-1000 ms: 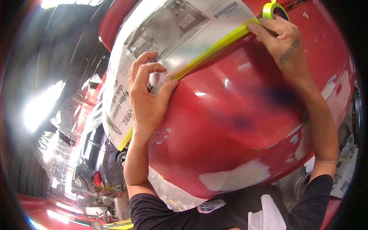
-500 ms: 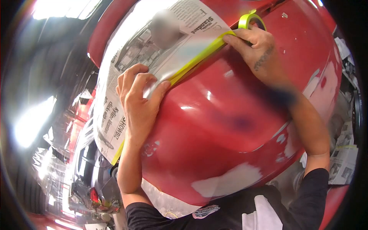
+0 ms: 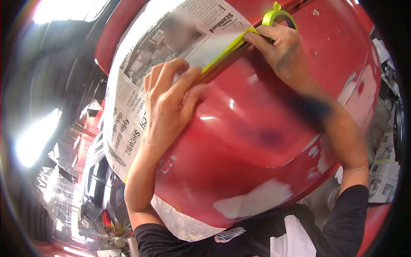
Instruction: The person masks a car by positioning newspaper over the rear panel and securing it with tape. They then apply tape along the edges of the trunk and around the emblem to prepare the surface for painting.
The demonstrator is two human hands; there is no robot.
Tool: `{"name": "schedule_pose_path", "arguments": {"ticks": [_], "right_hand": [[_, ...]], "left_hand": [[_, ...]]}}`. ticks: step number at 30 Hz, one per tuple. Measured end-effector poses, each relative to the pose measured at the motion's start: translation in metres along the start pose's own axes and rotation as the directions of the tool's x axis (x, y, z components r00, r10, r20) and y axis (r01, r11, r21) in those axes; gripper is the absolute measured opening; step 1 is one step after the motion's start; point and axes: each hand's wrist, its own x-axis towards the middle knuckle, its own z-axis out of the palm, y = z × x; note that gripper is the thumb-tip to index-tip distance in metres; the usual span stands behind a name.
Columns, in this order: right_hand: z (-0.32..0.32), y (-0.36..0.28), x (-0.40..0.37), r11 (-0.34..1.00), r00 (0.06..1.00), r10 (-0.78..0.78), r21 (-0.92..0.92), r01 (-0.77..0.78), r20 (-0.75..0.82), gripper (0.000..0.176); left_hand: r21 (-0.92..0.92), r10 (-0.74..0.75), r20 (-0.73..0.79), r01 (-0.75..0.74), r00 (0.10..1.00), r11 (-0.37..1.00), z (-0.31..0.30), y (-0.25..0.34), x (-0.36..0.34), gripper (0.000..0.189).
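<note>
A newspaper sheet (image 3: 128,85) lies over the upper left of a red car panel (image 3: 239,124). Along the sheet's edge runs a strip of yellow-green tape (image 3: 224,52). My left hand (image 3: 171,96) rests on the paper and the tape's lower stretch, fingers apart and bent. At the tape's upper end, my right hand (image 3: 280,49) pinches the strip between thumb and fingers. The tape roll (image 3: 269,18) hangs against the back of those fingers, its far side partly hidden by them.
Pale patches (image 3: 252,200) mark the panel's lower edge and right side. More newspaper (image 3: 382,180) is at the far right. A dark car with a red tail light (image 3: 105,218) stands at the lower left. A white cloth (image 3: 293,240) hangs on my dark shirt.
My left hand has slid up and right along the tape, its thumb now off the strip. My right hand and the roll have shifted slightly left and up.
</note>
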Motion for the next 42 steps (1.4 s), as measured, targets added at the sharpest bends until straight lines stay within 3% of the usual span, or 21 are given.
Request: {"name": "schedule_pose_path", "arguments": {"ticks": [4,12,14,20,24,27,29,32,34,37,38,40,42], "right_hand": [[0.004,-0.001,0.0,0.997,0.998,0.051,0.054,-0.05,-0.019,0.028],[-0.021,0.003,0.001,0.966,0.965,0.257,0.013,-0.258,0.05,0.031],[-0.025,0.007,-0.004,0.997,0.996,0.076,-0.018,-0.077,-0.035,0.028],[-0.039,0.005,-0.021,0.999,0.987,0.03,-0.029,-0.035,-0.155,0.017],[-0.043,0.011,-0.027,0.999,0.989,-0.035,0.002,0.036,-0.143,0.015],[-0.041,0.014,-0.028,0.994,0.99,-0.082,-0.076,0.073,-0.114,0.017],[-0.04,0.01,-0.027,0.989,0.98,-0.138,-0.068,0.129,-0.143,0.017],[-0.039,0.013,-0.03,0.995,0.984,-0.087,-0.057,0.079,-0.157,0.018],[-0.037,0.013,-0.029,0.997,0.988,-0.06,-0.063,0.052,-0.142,0.018],[-0.028,0.009,-0.021,0.995,0.993,-0.064,-0.079,0.056,-0.104,0.017],[-0.025,0.008,-0.018,0.992,0.992,-0.087,-0.099,0.079,-0.087,0.016],[-0.02,0.01,-0.013,0.989,0.992,-0.105,-0.115,0.096,-0.075,0.015],[-0.016,0.01,-0.007,0.984,0.99,-0.123,-0.135,0.114,-0.066,0.016]], "left_hand": [[-0.027,-0.039,-0.064,0.038,0.997,0.999,0.014,-0.004,0.021,0.02],[-0.033,-0.102,0.024,0.103,0.995,0.994,0.02,0.013,0.059,0.028],[-0.037,-0.112,0.012,0.113,0.994,0.993,0.027,0.012,0.068,0.033],[-0.11,-0.072,-0.044,0.067,0.996,0.992,0.047,0.02,0.103,0.033],[-0.11,-0.023,-0.033,0.02,0.999,0.994,0.064,0.02,0.122,0.032],[-0.076,0.004,-0.046,-0.008,0.999,0.997,0.066,0.024,0.124,0.031],[-0.164,0.101,-0.017,-0.102,0.995,0.981,0.062,0.025,0.125,0.025],[-0.308,0.045,-0.044,-0.056,0.998,0.95,0.049,0.021,0.12,0.018],[-0.231,0.075,-0.085,-0.093,0.993,0.968,0.046,0.015,0.117,0.024],[-0.172,0.249,-0.057,-0.255,0.967,0.952,0.044,0.01,0.124,0.025],[-0.17,0.245,-0.055,-0.251,0.968,0.953,0.042,0.008,0.126,0.025],[-0.157,0.203,0.137,-0.181,0.97,0.971,0.036,0.008,0.13,0.024],[-0.14,0.217,0.134,-0.199,0.967,0.97,0.04,0.002,0.134,0.022]]}}
